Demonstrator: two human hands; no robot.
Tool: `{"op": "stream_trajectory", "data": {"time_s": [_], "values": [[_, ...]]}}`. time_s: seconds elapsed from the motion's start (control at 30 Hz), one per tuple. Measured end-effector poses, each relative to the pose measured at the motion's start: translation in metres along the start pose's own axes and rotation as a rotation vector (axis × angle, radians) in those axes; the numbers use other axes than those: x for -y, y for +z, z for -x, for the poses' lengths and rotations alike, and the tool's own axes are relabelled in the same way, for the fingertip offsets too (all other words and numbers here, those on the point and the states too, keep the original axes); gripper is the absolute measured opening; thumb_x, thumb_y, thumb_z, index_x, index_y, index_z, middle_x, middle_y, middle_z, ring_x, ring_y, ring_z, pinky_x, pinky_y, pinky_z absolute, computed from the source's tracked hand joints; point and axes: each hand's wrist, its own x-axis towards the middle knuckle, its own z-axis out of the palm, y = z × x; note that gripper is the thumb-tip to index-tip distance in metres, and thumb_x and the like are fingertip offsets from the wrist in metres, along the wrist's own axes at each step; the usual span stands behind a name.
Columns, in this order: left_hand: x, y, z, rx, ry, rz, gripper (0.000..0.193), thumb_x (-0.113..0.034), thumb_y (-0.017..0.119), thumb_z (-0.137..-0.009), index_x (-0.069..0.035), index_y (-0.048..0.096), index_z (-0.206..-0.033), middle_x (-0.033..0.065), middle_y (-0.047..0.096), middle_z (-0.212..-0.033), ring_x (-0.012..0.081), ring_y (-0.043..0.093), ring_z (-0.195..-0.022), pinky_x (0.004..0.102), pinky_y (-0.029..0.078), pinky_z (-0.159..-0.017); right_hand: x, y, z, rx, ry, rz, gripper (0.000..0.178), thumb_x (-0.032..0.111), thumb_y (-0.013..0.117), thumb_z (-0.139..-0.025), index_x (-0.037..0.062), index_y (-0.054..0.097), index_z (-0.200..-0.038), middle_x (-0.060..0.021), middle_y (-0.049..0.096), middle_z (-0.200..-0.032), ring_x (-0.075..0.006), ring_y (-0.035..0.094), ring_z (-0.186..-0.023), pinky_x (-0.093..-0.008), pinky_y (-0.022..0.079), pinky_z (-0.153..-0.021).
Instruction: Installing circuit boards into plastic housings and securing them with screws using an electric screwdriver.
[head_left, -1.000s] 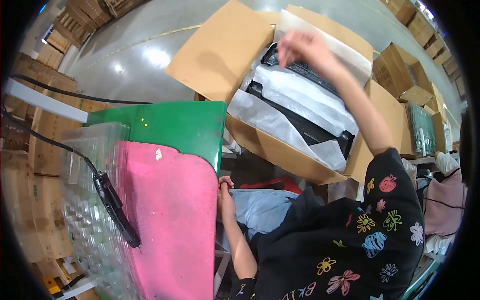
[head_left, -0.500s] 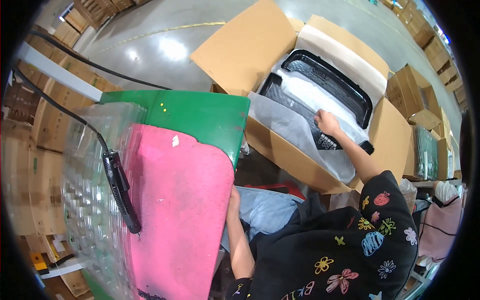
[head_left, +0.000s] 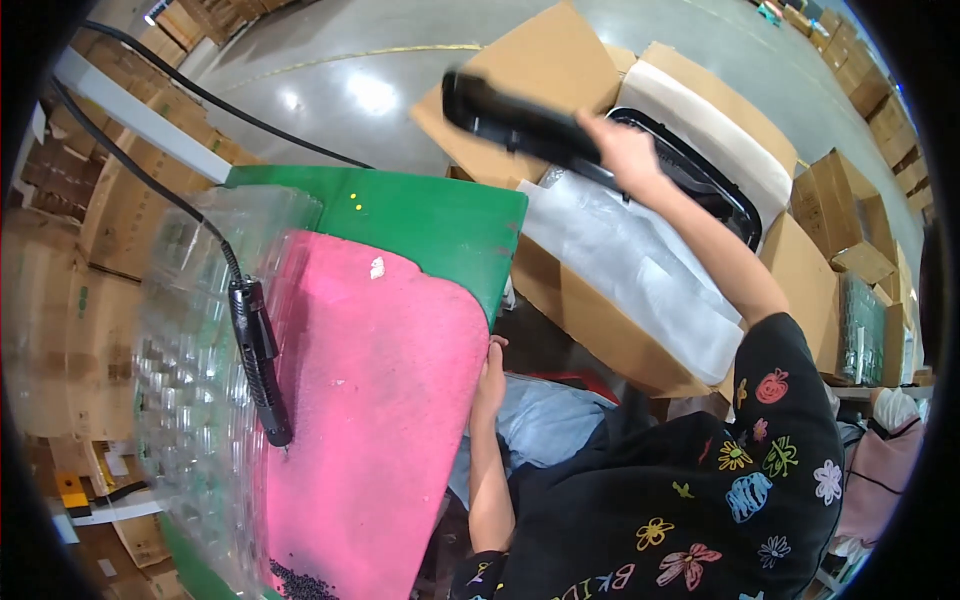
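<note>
My right hand (head_left: 625, 155) grips one end of a long black plastic panel (head_left: 525, 125), raised above the open carton. The panel is blurred, and its far end points left over the carton flap. At the near edge of the pink mat (head_left: 390, 350) is my left hand (head_left: 487, 385), its fingers mostly hidden beside the edge. Inside the cardboard carton (head_left: 610, 325), white foam wrapping (head_left: 640, 270) covers much of the contents. Another black plastic part (head_left: 745, 215) lies along the carton's far side, partly behind my right arm.
A black electric screwdriver (head_left: 260, 360) hangs by its cable over the left of the green table (head_left: 420, 210). Stacked clear plastic trays (head_left: 190, 380) stand beneath it. Small black pieces (head_left: 300, 583) lie at the mat's lower edge. More cartons (head_left: 840, 215) stand at right.
My right hand has lifted the black panel out of the carton and swung it up and left. Foam wrapping now shows where it lay. My left hand stays by the mat's edge.
</note>
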Motion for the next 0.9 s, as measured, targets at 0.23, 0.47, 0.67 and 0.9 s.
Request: {"op": "stream_trajectory", "data": {"time_s": [0.23,0.47,0.67,0.9], "values": [[0.011,0.000,0.015,-0.122,0.224,-0.175,0.049,-0.032,0.034,-0.102,0.003,0.045,-0.135,0.0193,0.049,-0.135,0.0326,0.043,-0.130,0.0422,0.028,-0.113,0.035,0.037,0.005,0.237,0.178,-0.181,0.047,0.007,0.059,-0.083,0.0188,0.054,-0.127,-0.0137,0.071,-0.102,-0.0376,0.070,-0.089,-0.0498,0.055,-0.071],[0.003,0.020,0.014,-0.178,0.250,-0.200,0.037,-0.001,0.043,-0.082,0.002,0.037,-0.118,0.0135,0.040,-0.111,0.0240,0.038,-0.110,0.0360,0.030,-0.107,-0.049,-0.059,0.017,-0.317,0.323,-0.381,0.025,0.018,0.058,-0.096,0.0117,0.062,-0.119,-0.0198,0.070,-0.098,-0.0407,0.067,-0.095,-0.0468,0.052,-0.082],[-0.053,0.015,0.031,-0.124,0.232,0.000,0.018,-0.004,0.058,-0.085,0.001,0.053,-0.102,0.0101,0.051,-0.088,0.0243,0.052,-0.084,0.0339,0.044,-0.083,-0.046,-0.212,-0.018,-0.317,0.513,-0.845,0.059,0.027,0.053,-0.102,-0.0064,0.036,-0.148,-0.0184,0.050,-0.143,-0.0248,0.050,-0.129,-0.0351,0.036,-0.111],[-0.180,-0.020,0.158,-0.258,0.280,0.055,0.087,-0.007,0.053,-0.098,0.001,-0.013,-0.154,0.0246,0.017,-0.158,0.0294,0.019,-0.147,0.0416,0.019,-0.119,0.099,-0.254,0.010,0.125,0.397,-1.561,0.049,0.014,0.061,-0.097,-0.0040,0.038,-0.137,-0.0150,0.060,-0.120,-0.0214,0.069,-0.092,-0.0330,0.062,-0.070]]}}
